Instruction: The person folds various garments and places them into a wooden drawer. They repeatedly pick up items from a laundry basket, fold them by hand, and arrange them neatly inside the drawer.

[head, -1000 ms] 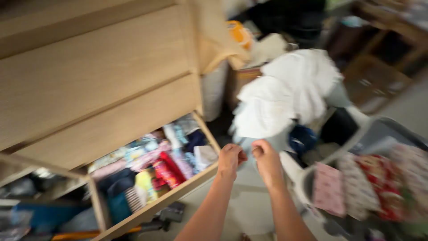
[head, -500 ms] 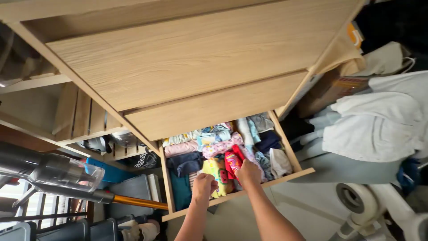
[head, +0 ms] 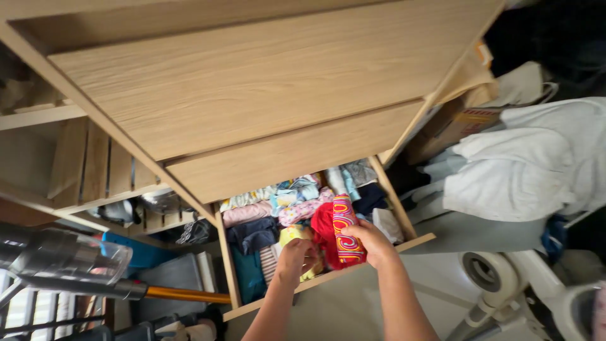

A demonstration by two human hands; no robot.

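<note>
A light wooden dresser has its lowest drawer (head: 391,243) pulled open, packed with rows of folded clothes. My right hand (head: 374,241) grips a red garment with a pink, yellow and blue patterned band (head: 346,228), lifted upright above the drawer's front right part. My left hand (head: 295,257) is closed, pressing down on the yellow folded garment (head: 291,234) beside it. Pink, navy and teal folded pieces lie to the left of my hands.
White towels or cloths (head: 524,165) are heaped to the right of the dresser. A stick vacuum with a clear bin (head: 69,259) lies at the lower left. A white fan base (head: 483,271) stands on the floor at the right.
My right hand has pulled the red patterned garment up out of the row of clothes. My left hand has stayed on the yellow piece. A second ago both hands were away from the drawer.
</note>
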